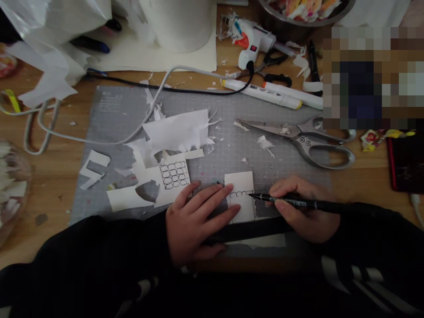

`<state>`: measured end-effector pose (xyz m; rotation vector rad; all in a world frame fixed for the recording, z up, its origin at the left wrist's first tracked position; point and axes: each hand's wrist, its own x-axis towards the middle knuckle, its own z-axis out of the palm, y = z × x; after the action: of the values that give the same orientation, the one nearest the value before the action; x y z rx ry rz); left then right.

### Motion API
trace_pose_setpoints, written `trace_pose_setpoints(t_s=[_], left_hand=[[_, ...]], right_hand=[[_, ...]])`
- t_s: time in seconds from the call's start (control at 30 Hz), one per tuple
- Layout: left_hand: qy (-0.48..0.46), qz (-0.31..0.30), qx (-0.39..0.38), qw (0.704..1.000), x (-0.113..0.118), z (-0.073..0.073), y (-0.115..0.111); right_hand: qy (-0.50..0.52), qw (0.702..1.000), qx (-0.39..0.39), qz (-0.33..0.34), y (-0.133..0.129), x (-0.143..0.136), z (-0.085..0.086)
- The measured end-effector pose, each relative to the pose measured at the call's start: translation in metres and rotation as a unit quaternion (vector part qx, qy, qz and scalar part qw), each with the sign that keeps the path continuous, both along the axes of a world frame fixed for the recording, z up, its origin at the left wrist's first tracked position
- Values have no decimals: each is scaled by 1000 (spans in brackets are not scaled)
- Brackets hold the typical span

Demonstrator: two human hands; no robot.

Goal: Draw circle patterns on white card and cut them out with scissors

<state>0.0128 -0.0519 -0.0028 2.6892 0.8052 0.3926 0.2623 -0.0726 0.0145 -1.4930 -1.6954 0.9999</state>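
My right hand grips a black pen, its tip touching a small white paper piece. A row of curved loops runs along a line on that paper, and straight lines mark its sides. Fingers spread, my left hand lies flat with its fingertips on the paper's left part. A dark flat strip crosses below the paper, partly under my left hand. To the left, a cut paper piece bears rows of drawn ovals. Everything rests on a grey cutting mat.
Large scissors lie right of the paper scraps. Behind are markers, a white glue gun with its cord, and a metal bowl. A grey cable crosses the mat. A phone lies at right.
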Motion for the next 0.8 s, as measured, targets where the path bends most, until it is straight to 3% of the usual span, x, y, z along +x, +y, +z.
trace_pose_setpoints(t_s=[0.4, 0.8], left_hand=[[9, -3, -6, 1000, 0, 1, 0], [-4, 0, -3, 1000, 0, 0, 0]], right_hand=[[-34, 999, -18, 7, 0, -1, 2], [-37, 999, 36, 10, 0, -1, -3]])
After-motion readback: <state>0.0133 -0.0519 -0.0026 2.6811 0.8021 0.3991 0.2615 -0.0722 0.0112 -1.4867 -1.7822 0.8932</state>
